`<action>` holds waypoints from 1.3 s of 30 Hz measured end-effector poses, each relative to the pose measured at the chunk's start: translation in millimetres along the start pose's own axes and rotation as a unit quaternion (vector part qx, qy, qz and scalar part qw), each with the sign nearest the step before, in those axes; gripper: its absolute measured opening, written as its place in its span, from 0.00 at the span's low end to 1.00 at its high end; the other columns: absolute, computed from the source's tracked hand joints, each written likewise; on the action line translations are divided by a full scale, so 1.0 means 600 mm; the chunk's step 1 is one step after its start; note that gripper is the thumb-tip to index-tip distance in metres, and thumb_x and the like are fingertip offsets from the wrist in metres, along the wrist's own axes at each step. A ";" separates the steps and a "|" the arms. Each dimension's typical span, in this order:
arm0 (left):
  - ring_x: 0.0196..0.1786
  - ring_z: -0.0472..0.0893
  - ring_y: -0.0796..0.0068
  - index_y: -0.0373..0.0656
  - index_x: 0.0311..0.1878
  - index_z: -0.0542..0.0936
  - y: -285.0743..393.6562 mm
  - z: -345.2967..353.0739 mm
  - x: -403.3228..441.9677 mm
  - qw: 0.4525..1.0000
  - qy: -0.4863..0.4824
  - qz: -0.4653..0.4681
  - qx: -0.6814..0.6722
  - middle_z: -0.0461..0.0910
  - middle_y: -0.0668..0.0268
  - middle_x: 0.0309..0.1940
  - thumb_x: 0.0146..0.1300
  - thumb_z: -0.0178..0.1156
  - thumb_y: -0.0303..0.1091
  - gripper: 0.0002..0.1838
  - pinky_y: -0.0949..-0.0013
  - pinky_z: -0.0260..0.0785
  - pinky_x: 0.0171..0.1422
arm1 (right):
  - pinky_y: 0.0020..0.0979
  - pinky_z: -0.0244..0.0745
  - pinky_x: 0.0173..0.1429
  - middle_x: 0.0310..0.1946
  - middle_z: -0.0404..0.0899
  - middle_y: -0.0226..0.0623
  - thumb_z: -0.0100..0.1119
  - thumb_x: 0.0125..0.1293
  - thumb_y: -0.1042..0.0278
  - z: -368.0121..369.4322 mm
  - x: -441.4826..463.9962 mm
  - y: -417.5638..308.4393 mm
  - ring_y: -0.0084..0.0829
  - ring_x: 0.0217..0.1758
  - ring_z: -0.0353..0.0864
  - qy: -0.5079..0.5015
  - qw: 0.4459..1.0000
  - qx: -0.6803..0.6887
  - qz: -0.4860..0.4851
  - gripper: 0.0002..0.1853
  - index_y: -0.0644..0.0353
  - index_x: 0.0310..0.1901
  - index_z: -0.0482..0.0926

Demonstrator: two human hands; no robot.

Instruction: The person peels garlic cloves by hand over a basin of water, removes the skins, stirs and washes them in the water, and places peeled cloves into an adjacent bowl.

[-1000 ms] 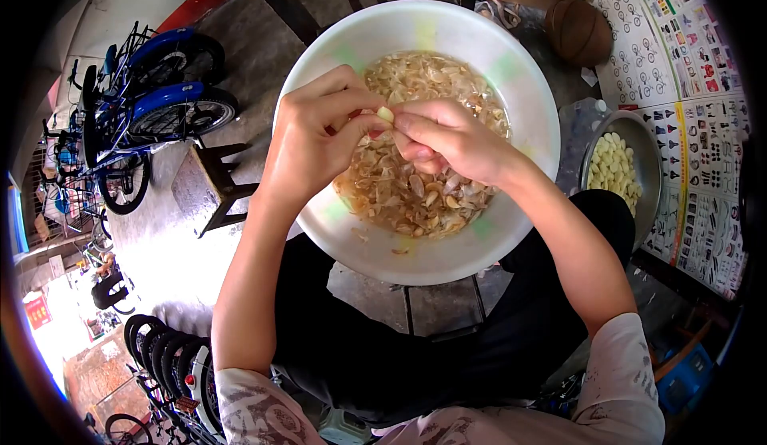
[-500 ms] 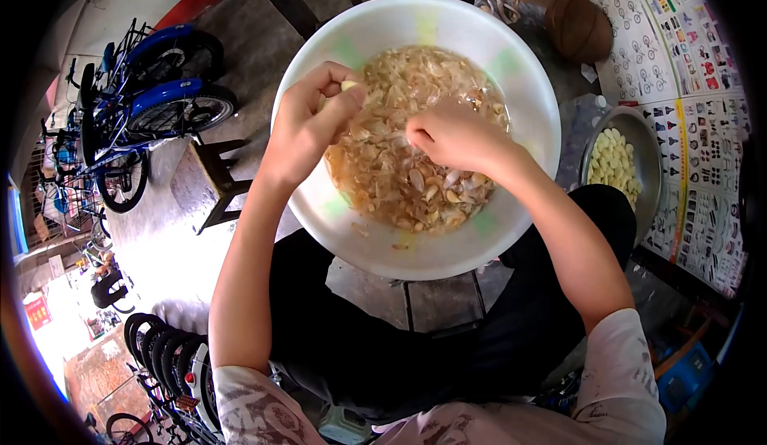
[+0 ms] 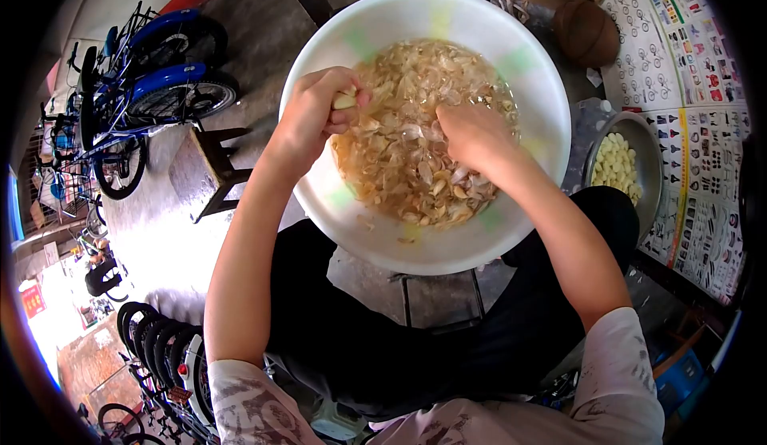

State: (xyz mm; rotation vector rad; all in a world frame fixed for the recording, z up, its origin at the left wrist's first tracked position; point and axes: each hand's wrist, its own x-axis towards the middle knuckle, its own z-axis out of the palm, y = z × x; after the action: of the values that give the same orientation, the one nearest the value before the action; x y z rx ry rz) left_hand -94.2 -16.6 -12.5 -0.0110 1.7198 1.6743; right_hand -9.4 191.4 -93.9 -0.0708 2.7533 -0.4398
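A wide white basin [image 3: 319,45] holds water with floating garlic skins [image 3: 423,85] and some cloves among them. Over the basin's left side, my left hand [image 3: 315,109] is closed around pale peeled garlic cloves [image 3: 345,100], which show between the thumb and fingers. My right hand [image 3: 478,137] reaches down into the skins right of the middle, and its fingertips are hidden there. To the right, near my knee, a metal bowl [image 3: 651,153] contains a pile of peeled garlic cloves [image 3: 615,169].
The basin rests on a dark-legged stand [image 3: 406,301] between my knees. Left of it is a small wooden stool [image 3: 212,169], with blue bicycles [image 3: 168,85] beyond. A brown ball [image 3: 587,33] and a printed sheet [image 3: 703,149] lie at the right.
My right hand has shifted slightly right within the skins. My left hand has turned, so more of the peeled cloves in it shows. The view has tilted slightly.
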 end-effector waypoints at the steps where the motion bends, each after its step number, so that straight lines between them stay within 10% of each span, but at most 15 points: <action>1: 0.21 0.56 0.88 0.40 0.39 0.72 0.002 0.000 0.000 1.000 0.013 -0.007 -0.025 0.71 0.68 0.28 0.67 0.50 0.34 0.07 0.80 0.48 0.24 | 0.44 0.80 0.42 0.35 0.84 0.47 0.64 0.53 0.75 -0.005 -0.001 0.005 0.47 0.39 0.86 0.001 1.000 0.022 -0.016 0.05 0.64 0.32 0.84; 8: 0.23 0.57 0.91 0.42 0.37 0.72 0.005 0.002 0.000 1.000 0.008 -0.026 -0.014 0.72 0.71 0.30 0.74 0.56 0.46 0.16 0.83 0.49 0.24 | 0.46 0.80 0.43 0.36 0.83 0.50 0.64 0.54 0.78 -0.054 0.001 0.002 0.49 0.41 0.85 -0.027 0.999 0.024 0.028 0.05 0.66 0.34 0.83; 13: 0.27 0.62 0.91 0.39 0.42 0.76 -0.008 -0.001 0.005 0.998 0.014 -0.033 0.042 0.72 0.72 0.32 0.74 0.56 0.38 0.11 0.85 0.51 0.25 | 0.45 0.78 0.41 0.28 0.82 0.47 0.67 0.58 0.68 0.006 -0.001 0.020 0.48 0.36 0.84 0.159 0.981 -0.009 -0.108 0.07 0.62 0.27 0.84; 22: 0.30 0.65 0.90 0.33 0.53 0.78 -0.004 -0.003 0.006 0.999 -0.003 -0.031 0.042 0.72 0.74 0.34 0.74 0.52 0.31 0.13 0.85 0.50 0.25 | 0.43 0.81 0.38 0.32 0.84 0.45 0.63 0.54 0.79 0.010 0.000 -0.001 0.44 0.38 0.86 -0.009 0.998 -0.068 -0.013 0.03 0.63 0.31 0.83; 39: 0.28 0.66 0.90 0.35 0.54 0.79 -0.005 -0.001 0.002 0.994 -0.010 -0.022 0.102 0.71 0.77 0.30 0.74 0.53 0.36 0.15 0.83 0.52 0.27 | 0.44 0.80 0.35 0.24 0.82 0.46 0.63 0.52 0.72 0.070 0.005 -0.025 0.46 0.33 0.86 0.035 0.997 -0.009 -0.062 0.04 0.62 0.23 0.83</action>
State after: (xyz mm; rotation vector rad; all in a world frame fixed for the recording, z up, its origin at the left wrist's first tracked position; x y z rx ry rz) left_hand -94.2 -16.9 -15.8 0.0616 1.8552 1.4551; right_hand 2.2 164.8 -127.6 -0.2370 2.8325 -0.4593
